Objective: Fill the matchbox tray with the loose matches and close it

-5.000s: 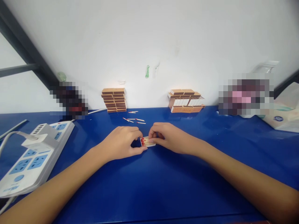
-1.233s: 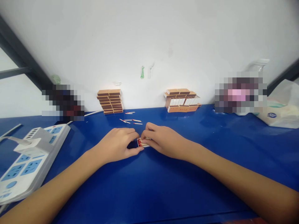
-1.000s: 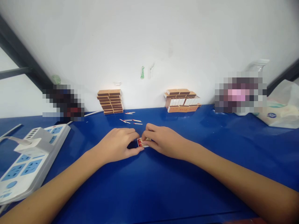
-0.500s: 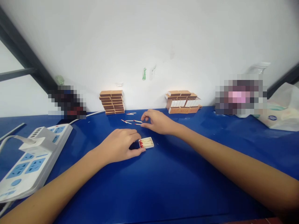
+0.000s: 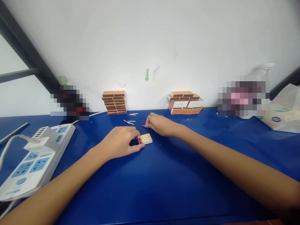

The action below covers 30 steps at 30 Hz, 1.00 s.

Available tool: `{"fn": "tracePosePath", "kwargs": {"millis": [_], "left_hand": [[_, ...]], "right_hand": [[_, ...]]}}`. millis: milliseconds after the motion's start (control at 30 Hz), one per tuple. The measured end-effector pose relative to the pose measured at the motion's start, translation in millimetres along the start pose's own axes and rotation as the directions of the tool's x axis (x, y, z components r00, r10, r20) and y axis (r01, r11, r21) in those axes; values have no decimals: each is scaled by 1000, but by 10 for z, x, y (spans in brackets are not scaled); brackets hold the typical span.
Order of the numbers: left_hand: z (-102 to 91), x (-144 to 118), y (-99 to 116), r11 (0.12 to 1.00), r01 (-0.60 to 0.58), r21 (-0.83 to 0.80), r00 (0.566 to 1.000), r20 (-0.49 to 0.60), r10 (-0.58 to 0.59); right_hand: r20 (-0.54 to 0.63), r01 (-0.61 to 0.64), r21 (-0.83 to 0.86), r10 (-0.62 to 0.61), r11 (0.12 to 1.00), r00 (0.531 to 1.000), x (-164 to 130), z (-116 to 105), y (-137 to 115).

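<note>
My left hand (image 5: pixel 123 142) grips the left end of a small white matchbox tray (image 5: pixel 148 142) between thumb and fingers. Inside the tray lie several matches (image 5: pixel 145 138), their red heads toward my left hand. Behind the tray, my right hand (image 5: pixel 159 124) is closed in a pinch on a match (image 5: pixel 142 126); its red head pokes out to the left and the rest is hidden by the fingers. A few loose matches (image 5: pixel 131 121) are scattered on the blue table farther back, with others (image 5: pixel 133 114) closer to the wall.
Stacked matchboxes (image 5: pixel 114 103) stand against the white wall at left, and a second stack (image 5: pixel 186 103) at right. A white power strip (image 5: pixel 38 162) with a plugged-in adapter and cable takes up the left side. A tissue pack (image 5: pixel 280 115) sits at far right.
My right hand has pinched a match from the table beside the loose ones, its fingers now closed. My left hand keeps its hold on the tray. The view has shifted slightly.
</note>
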<state>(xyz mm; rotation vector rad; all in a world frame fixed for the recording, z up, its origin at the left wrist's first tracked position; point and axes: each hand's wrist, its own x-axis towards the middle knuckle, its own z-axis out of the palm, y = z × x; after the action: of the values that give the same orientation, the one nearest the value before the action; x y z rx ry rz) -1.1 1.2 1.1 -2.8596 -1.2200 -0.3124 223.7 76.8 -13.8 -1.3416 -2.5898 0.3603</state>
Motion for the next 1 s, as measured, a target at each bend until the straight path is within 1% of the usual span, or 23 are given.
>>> {"fn": "tracePosePath", "kwargs": {"millis": [100,200,233,300,400,467,600,733,1000], "left_hand": [[0,-8,-4,999,31,-7,999,-13,-31],[-1,-9,0,998,51,-22,999,-15,-51],[1,-7,6,998,48,-30,999,-15,-49],[6,-1,26,998,37,-51,999,-16,-38],[19,4,60,996,20,-85,999,-23,-22],[27,1,74,996,13,-92,1000,-25,-15],[34,-14,71,996,16,-87,1000,-16,-17],[35,-10,61,997,11,-75,1000,-17,-13],[44,-8,48,999,2,-53,1000,-11,-2]], "right_hand": [[-17,6,81,-5,997,1000,-199,-131,-69],[-16,59,138,-58,989,998,-410,-206,-220],[-1,72,124,-72,990,997,-471,-209,-276],[38,74,36,-75,997,996,-564,-187,-375],[84,73,-84,-66,994,994,-624,-143,-453],[90,83,-69,-77,994,993,-633,-134,-453],[59,104,39,-107,994,993,-653,-155,-397],[5,112,68,-113,991,994,-676,-147,-342],[-64,185,157,-177,970,982,-666,-77,-256]]}}
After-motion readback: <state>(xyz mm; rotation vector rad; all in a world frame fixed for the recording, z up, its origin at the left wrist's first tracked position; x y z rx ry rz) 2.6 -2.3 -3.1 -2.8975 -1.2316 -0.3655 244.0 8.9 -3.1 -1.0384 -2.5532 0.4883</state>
